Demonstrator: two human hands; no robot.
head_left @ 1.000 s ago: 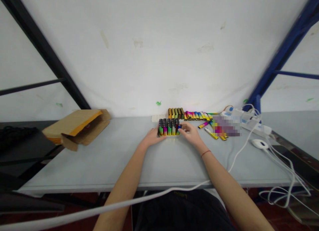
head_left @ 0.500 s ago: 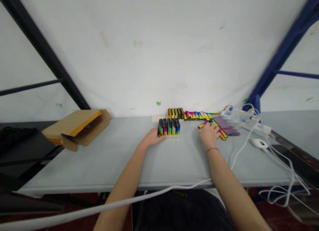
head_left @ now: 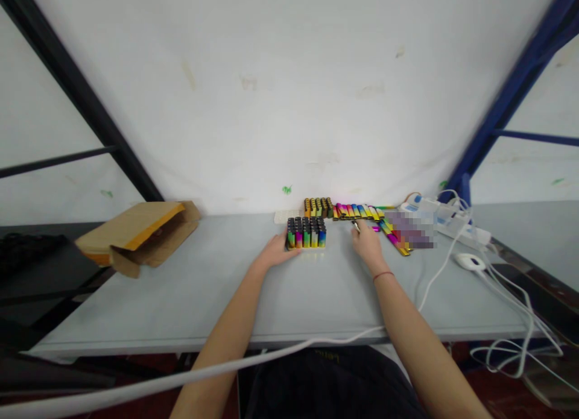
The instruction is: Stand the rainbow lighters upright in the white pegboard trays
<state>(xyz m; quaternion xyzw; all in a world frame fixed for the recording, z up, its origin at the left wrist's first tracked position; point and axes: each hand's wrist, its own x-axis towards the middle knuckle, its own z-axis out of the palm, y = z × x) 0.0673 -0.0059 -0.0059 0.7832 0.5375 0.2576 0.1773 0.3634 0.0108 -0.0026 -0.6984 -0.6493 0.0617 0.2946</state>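
The left hand (head_left: 275,254) rests half-curled against the block of upright lighters (head_left: 306,233), gripping nothing, while the right hand (head_left: 367,245), back from the loose lighters (head_left: 394,236) beyond, now pinches what looks like a single lighter (head_left: 356,226).

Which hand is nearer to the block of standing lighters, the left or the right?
Left. The left hand touches the block of lighters at its near left corner; the right hand is apart, to its right, pinching a loose lighter.
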